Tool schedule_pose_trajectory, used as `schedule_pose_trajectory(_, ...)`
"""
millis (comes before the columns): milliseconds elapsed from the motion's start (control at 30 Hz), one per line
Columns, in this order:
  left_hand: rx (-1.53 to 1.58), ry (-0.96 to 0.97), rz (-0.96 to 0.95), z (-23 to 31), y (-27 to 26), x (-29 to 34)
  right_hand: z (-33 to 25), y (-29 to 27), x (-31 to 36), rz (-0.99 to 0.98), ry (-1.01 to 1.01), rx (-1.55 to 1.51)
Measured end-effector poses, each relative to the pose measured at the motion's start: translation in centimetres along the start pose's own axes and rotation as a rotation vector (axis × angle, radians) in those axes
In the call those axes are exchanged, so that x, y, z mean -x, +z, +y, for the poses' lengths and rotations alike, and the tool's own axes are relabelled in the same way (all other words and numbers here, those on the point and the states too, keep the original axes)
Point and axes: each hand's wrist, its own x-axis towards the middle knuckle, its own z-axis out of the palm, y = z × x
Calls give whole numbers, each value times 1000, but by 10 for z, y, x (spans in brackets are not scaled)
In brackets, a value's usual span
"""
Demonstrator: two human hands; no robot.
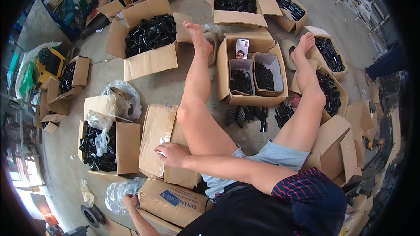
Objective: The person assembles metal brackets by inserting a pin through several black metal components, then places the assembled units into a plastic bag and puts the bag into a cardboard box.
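Note:
My right hand [173,154] reaches across my body, over a taped cardboard box [151,137] on my left. Its fingers are curled around something small and white, too small to name. Lower down, my left hand [130,202] is closed beside a crumpled clear plastic bag [117,196] and the end of a closed carton [175,201] with a blue label. Whatever its fingers hold is hidden. Between my outstretched legs stands an open box [251,100] with two inner compartments of small black parts [264,76]. A phone [242,49] leans at its far side.
Open boxes of black parts surround me, including a large one [151,35] ahead left and another [98,148] at my left. Loose black pieces [263,120] lie on the floor between my legs. A black spool [92,215] is at lower left. Another person's leg [387,67] shows far right.

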Motion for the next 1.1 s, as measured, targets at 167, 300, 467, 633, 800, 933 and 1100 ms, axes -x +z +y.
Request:
schedule_pose_trajectory(167, 401, -162, -227, -38, 33, -31, 8, -1, 2, -58, 12, 29)
schedule_pose_trajectory(300, 792, -320, -317, -18, 14, -6, 9, -11, 5, -123, 35, -16)
schedule_pose_trajectory(467, 788, -418, 29, -52, -19, -3, 2, -9, 10, -233, -75, 90)
schedule_pose_trajectory(633, 1185, -163, 248, 63, -145, 47, 10, -25, 17, -104, -105, 60)
schedule_pose_trajectory(800, 1188, 98, 305, 144, -258, 92, -24, -45, 40, -53, -64, -173)
schedule_pose_trajectory(933, 1287, 71, 282, 238, -290, 108, -54, -115, 87, 42, -76, -412)
schedule_pose_trajectory(1100, 1291, 237, 73, 356, -279, 99, -27, -235, 137, 368, 108, -569)
